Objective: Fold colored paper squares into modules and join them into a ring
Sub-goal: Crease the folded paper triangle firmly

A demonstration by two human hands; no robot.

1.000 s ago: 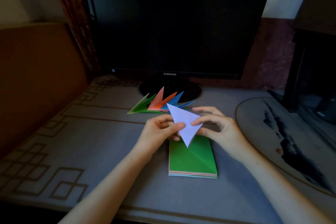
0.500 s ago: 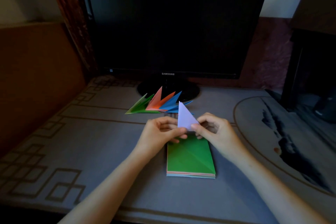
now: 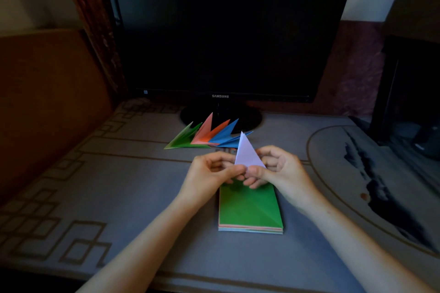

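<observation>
The left hand (image 3: 212, 173) has its fingers curled, thumb and forefinger pinching the lower left edge of a pale lilac paper triangle (image 3: 246, 152). The right hand (image 3: 278, 171) is curled the same way and pinches the triangle at its lower right corner, so both thumbs nearly meet under the paper. The triangle is held up off the bench (image 3: 119, 185), its long tip pointing up and away from the person. Just below the hands a stack of paper squares (image 3: 250, 209) lies flat on the bench; a green sheet with a diagonal crease is on top, with pink and light blue edges showing beneath it, and the far end of the stack is hidden by the fingers. Beyond the hands a fan of folded modules (image 3: 207, 135), green, coral and blue, lies on the bench in front of the round foot of a dark monitor (image 3: 226, 31). The bench has a grey cover with angular line patterns at the left and a round outline at the right
</observation>
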